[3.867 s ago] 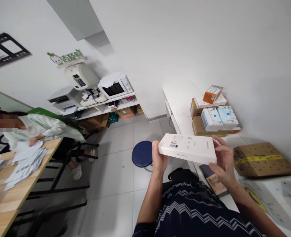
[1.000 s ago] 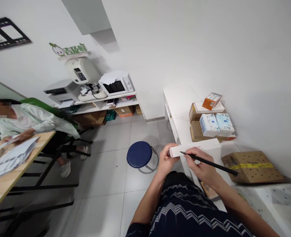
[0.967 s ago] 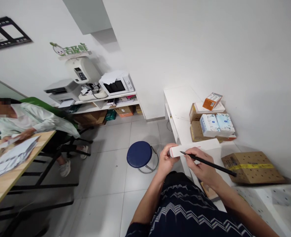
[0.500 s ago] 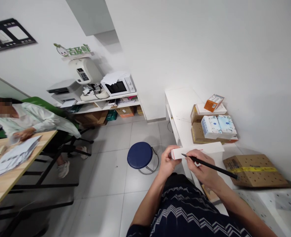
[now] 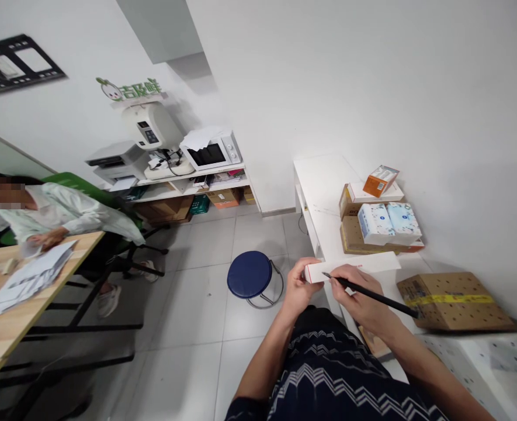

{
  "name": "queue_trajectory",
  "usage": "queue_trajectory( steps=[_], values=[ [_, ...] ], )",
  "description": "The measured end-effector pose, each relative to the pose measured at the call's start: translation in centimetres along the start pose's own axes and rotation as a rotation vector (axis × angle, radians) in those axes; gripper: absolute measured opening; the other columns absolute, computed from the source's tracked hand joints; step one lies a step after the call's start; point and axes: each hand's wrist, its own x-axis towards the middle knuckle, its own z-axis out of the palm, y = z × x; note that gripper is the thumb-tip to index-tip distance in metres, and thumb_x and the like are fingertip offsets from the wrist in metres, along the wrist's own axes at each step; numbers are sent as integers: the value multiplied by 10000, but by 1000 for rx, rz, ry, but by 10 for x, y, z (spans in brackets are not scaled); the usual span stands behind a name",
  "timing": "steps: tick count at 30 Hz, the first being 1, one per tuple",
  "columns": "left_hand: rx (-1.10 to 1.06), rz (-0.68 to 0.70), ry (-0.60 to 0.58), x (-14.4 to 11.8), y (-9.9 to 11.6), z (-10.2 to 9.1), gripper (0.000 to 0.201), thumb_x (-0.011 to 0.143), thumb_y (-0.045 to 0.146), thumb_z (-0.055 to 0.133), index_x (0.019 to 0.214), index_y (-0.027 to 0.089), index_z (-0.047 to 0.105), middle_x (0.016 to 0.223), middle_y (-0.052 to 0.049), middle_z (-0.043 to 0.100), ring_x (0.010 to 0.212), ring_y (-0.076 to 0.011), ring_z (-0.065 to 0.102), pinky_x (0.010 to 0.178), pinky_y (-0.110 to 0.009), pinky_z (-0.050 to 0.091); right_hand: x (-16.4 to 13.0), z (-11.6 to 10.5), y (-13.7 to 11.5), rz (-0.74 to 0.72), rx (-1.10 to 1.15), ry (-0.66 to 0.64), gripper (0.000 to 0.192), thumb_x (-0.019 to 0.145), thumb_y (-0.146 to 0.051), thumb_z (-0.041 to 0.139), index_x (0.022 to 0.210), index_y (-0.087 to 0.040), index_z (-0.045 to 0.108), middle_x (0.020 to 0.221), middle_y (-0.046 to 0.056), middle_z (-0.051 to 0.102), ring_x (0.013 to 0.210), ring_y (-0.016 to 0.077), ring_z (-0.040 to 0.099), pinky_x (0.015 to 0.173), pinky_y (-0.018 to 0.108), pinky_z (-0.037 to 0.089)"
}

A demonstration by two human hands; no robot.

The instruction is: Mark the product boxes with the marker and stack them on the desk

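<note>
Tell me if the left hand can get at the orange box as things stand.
Probably not freely: the left hand is gripping the white box, and the orange box sits farther back on the stack by the wall, past the right hand.

The long box (image 5: 354, 266) is white with a thin red edge line, and the pen (image 5: 372, 295) laid across it is black. The garment (image 5: 341, 380) is dark navy with pale zigzag bands; the stool (image 5: 249, 273) has a dark blue seat. The desk (image 5: 323, 187) is white, carrying 1 orange carton (image 5: 380, 180), 2 white-and-pale-blue tissue packs (image 5: 388, 222) and a brown cardboard box (image 5: 455, 299) with a yellow tape stripe.
</note>
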Motion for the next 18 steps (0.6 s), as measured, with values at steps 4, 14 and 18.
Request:
queue_trajectory(
  steps=[4, 14, 18],
  values=[
    [25, -2, 20, 1, 0, 1, 396, 508, 57, 729, 876, 202, 743, 854, 19, 693, 763, -139, 571, 711, -233, 415, -7, 0, 5, 113, 178, 104, 112, 899, -158, 554, 845, -240, 607, 701, -28, 651, 624, 145, 614, 595, 258, 484],
    [16, -16, 259, 12, -10, -14, 407, 516, 110, 696, 908, 217, 716, 822, 22, 701, 749, -152, 604, 685, -239, 453, -101, -18, 131, 1002, -123, -165, 287, 957, -366, 393, 947, -174, 605, 769, 67, 699, 670, 198, 662, 675, 337, 534],
    [-48, -29, 269, 16, -9, -9, 397, 497, 97, 690, 876, 210, 718, 791, 32, 695, 732, -139, 594, 669, -225, 445, -162, -7, 172, 1173, -364, -390, 137, 843, -210, 524, 852, -132, 636, 689, 142, 700, 729, 285, 709, 713, 381, 519]
  ],
)
